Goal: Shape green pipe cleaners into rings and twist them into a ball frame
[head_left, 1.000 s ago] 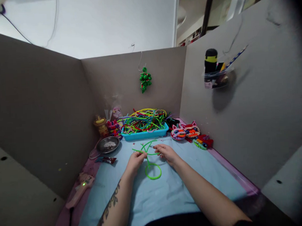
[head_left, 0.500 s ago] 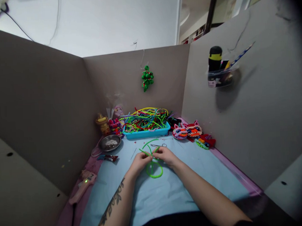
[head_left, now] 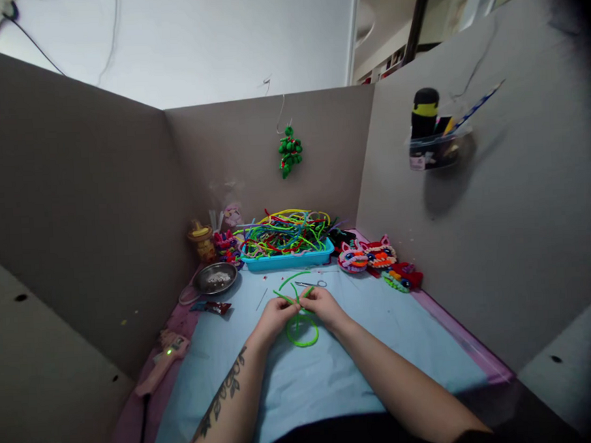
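Observation:
A bright green pipe cleaner (head_left: 301, 330) lies bent into a loop on the light blue mat (head_left: 332, 383), with loose ends sticking up and away from me. My left hand (head_left: 271, 316) and my right hand (head_left: 321, 306) meet just above the loop, each pinching the green pipe cleaner where its strands cross. Small scissors (head_left: 312, 284) lie on the mat just beyond my right hand.
A blue tray (head_left: 288, 260) heaped with coloured pipe cleaners stands at the back. A metal dish (head_left: 214, 278), a pink glue gun (head_left: 160, 363) with a green light and a wrapper (head_left: 211, 307) lie left. Finished pipe-cleaner faces (head_left: 368, 255) lie right. Grey cardboard walls enclose three sides; a green ornament (head_left: 289, 150) hangs from the back one.
My hands have come together from apart and now pinch the green pipe cleaner at its crossing. The camera view shifted slightly.

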A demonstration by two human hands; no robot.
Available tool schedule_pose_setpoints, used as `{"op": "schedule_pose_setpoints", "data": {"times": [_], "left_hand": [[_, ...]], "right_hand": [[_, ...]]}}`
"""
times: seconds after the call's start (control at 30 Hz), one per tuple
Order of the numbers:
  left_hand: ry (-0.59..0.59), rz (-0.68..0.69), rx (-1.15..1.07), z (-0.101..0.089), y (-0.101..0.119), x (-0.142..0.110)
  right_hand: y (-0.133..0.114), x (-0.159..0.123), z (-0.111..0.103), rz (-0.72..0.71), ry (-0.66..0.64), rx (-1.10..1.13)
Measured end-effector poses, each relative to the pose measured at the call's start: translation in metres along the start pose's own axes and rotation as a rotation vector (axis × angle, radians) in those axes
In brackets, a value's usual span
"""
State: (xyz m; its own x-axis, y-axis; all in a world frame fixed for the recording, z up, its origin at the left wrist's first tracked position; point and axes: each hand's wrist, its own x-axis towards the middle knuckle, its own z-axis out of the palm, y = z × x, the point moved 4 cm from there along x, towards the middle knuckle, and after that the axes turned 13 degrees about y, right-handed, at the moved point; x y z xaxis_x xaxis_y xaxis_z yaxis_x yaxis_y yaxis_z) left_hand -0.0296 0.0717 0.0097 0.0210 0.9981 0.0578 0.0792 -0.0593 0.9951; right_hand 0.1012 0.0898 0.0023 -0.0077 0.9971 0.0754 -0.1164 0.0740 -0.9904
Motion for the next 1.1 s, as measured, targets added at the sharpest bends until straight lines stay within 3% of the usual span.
{"op": "schedule_pose_setpoints", "data": {"times": [0.43, 0.77, 0.97, 1.1], "left_hand": [[0.01, 0.038, 0.0, 0.005, -0.002, 0.001], [0.0, -0.017, -0.052, 0.005, 0.007, -0.006], [0.19, -0.04, -0.051, -0.007, 0.005, 0.002], [0.224, -0.025, -0.057, -0.008, 0.003, 0.005]], "right_hand": [[-0.001, 0.0, -0.003, 0.063, 0.031, 0.051], [-0.003, 0.001, -0.007, 0.086, -0.006, 0.015], [-0.005, 0.0, -0.008, 0.128, 0.073, 0.13], [-0.003, 0.003, -0.009, -0.021, 0.119, -0.006]]}}
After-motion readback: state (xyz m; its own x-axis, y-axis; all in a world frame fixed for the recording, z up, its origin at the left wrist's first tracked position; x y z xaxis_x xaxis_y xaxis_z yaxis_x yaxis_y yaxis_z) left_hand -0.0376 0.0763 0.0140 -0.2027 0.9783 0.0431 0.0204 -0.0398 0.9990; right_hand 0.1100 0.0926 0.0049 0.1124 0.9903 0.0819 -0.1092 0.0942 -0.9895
